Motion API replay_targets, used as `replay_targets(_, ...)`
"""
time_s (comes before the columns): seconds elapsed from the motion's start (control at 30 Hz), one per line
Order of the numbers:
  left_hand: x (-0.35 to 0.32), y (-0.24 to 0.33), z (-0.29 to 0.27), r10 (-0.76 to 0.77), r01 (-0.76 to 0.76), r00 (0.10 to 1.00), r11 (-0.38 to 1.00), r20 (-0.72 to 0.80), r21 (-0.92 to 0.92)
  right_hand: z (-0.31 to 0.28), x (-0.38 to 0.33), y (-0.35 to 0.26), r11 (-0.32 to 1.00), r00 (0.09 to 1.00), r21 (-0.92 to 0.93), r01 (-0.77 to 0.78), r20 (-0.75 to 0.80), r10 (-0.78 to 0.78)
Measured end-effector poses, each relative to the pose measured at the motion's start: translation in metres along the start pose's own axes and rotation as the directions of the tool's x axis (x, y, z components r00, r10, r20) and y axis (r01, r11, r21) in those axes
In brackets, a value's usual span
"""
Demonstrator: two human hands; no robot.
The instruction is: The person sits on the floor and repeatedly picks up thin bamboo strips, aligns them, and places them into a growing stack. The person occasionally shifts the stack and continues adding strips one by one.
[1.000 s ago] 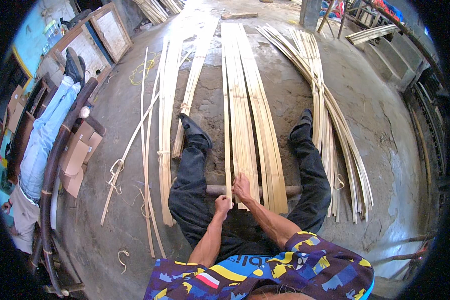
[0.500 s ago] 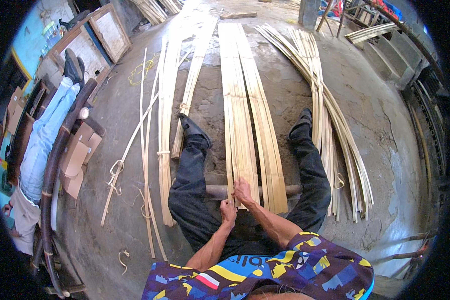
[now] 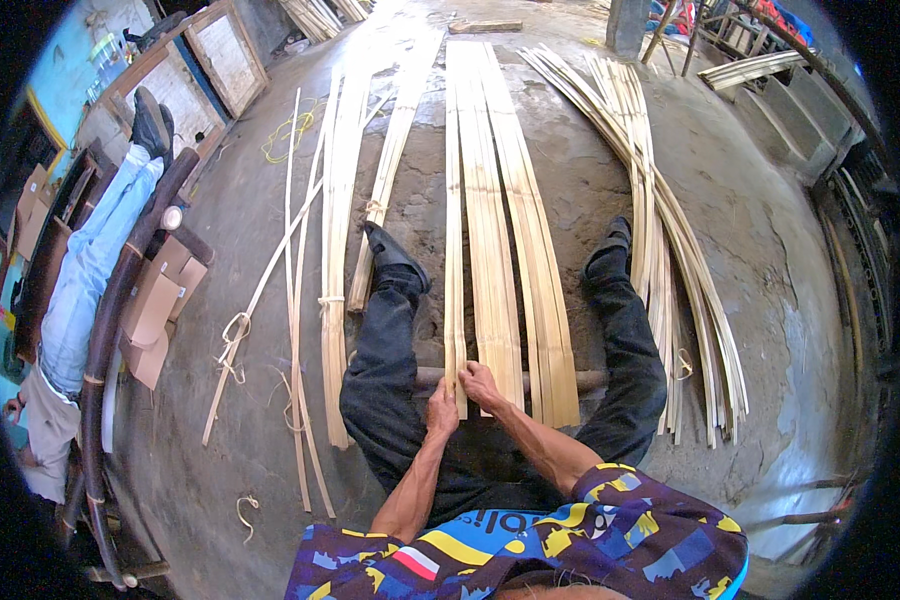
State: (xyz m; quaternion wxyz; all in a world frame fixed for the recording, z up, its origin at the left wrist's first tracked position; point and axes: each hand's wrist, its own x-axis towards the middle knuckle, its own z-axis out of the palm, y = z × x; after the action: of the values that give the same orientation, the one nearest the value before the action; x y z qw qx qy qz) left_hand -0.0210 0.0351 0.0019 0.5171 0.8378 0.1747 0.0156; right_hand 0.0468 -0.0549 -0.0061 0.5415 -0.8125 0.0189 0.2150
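Long pale bamboo strips lie lengthwise between my outstretched legs, their near ends across a dark round bar (image 3: 592,382). My left hand (image 3: 442,408) is closed on the near end of the narrow leftmost strip (image 3: 455,240). Just right of it, my right hand (image 3: 481,387) has its fingers closed at the left edge of the wide middle strip (image 3: 498,300). A thin gap separates these two strips. Farther right lies another broad bamboo piece (image 3: 542,310), touched by neither hand. My fingertips are partly hidden.
Tied bamboo bundles lie left (image 3: 335,300) and right (image 3: 660,240) of my legs. Thin loose strips (image 3: 295,330) lie farther left. At the left edge a person in light jeans (image 3: 100,240) lies beside a dark bamboo pole (image 3: 105,330) and a cardboard box (image 3: 158,300).
The narrow left strip now stands apart from the wide middle strip, with a gap between them. My left hand has shifted slightly left, and my right hand slightly nearer to me.
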Motion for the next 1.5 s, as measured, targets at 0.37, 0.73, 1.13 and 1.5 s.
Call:
replay_targets(0.37, 0.019, -0.013, 0.014, -0.052, 0.051, 0.995, 0.999, 0.081, 0.012, -0.02, -0.007, -0.006, 0.991, 0.999, -0.133, 0.03, 0.037, -0.025)
replay_targets(0.73, 0.01, -0.01, 0.014, -0.063, 0.063, 0.987, 0.998, 0.149, 0.004, -0.011, 0.001, 0.013, 0.938, 0.995, -0.332, 0.1, 0.021, -0.098)
replay_targets(1.13, 0.001, 0.007, 0.007, -0.11, 0.105, 0.98, 0.994, 0.168, 0.041, -0.004, -0.006, 0.005, 0.909, 0.99, -0.403, 0.109, -0.042, -0.138)
replay_targets(1.5, 0.009, -0.01, 0.02, 0.029, -0.037, 0.988, 0.998, 0.15, 0.054, -0.014, -0.013, 0.037, 0.656, 0.9, -0.693, 0.298, -0.026, -0.435)
